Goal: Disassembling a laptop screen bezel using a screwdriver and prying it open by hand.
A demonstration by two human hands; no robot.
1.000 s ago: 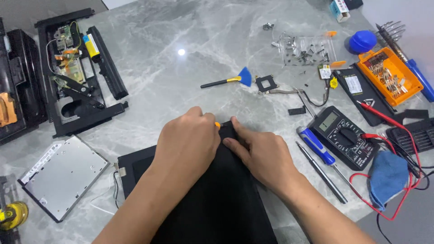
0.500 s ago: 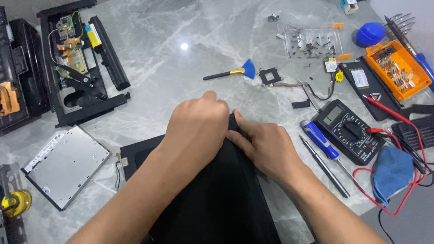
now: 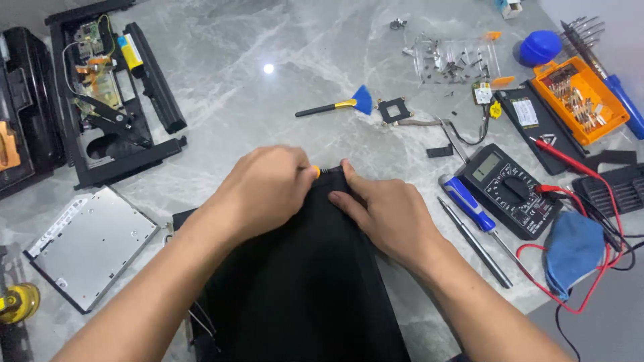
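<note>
— Head view: where are your hands?
— My left hand (image 3: 268,191) has its fingers clenched on a small yellow-tipped screwdriver (image 3: 320,171); my right hand (image 3: 389,214) presses flat on the black panel (image 3: 302,281) at the desk's (image 3: 268,114) near edge.
— Room to move?
— Bare desk ahead; multimeter (image 3: 508,190) just right.

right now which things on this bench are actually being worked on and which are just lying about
In hand:
left hand gripping a small yellow-tipped screwdriver
right hand pressing the large flat black panel

Lying about:
black multimeter with red leads
blue-handled screwdriver
blue-bristled brush
orange bit case
silver optical drive
blue cloth mask
</note>
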